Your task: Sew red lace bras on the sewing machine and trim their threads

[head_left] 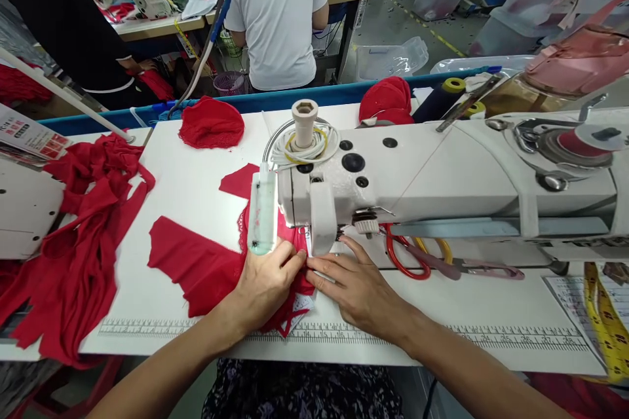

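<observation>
A piece of red fabric point(196, 268) with a lace edge lies under the head of a white sewing machine point(442, 177). My left hand point(268, 278) is closed on the fabric just left of the needle area, thumb and forefinger pressed together. My right hand point(358, 288) rests flat on the other side, fingers stretched and apart, their tips at the fabric's right edge. The machine head hides the needle and presser foot. A white lace-patterned scrap point(299, 308) shows below my left fingers. A small lamp point(262, 213) hangs over the fabric.
Red strips point(93, 209) are heaped at left; red cup-shaped pieces point(211, 122) lie behind. Red-handled scissors point(407, 258) sit under the machine arm. A printed ruler point(393, 335) runs along the front edge, with a tape measure point(602, 321) at right. Two people point(280, 13) work beyond.
</observation>
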Demonstrator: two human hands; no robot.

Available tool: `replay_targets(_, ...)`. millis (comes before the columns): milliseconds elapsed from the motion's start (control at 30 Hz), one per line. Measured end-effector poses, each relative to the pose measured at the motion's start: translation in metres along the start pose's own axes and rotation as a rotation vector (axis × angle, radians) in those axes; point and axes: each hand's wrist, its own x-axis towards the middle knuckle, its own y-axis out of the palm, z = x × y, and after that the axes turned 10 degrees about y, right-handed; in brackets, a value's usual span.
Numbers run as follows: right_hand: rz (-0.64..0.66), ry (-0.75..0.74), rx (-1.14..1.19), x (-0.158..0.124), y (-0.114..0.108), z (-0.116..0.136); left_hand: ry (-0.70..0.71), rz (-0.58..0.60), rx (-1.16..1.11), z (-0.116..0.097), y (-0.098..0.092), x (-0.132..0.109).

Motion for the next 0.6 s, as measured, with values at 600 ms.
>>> replay_targets(600, 0.066, 0.075, -0.112, 0.003, 0.002, 0.000, -0.070, -0.044, 0.043, 0.005, 0.004, 0.005)
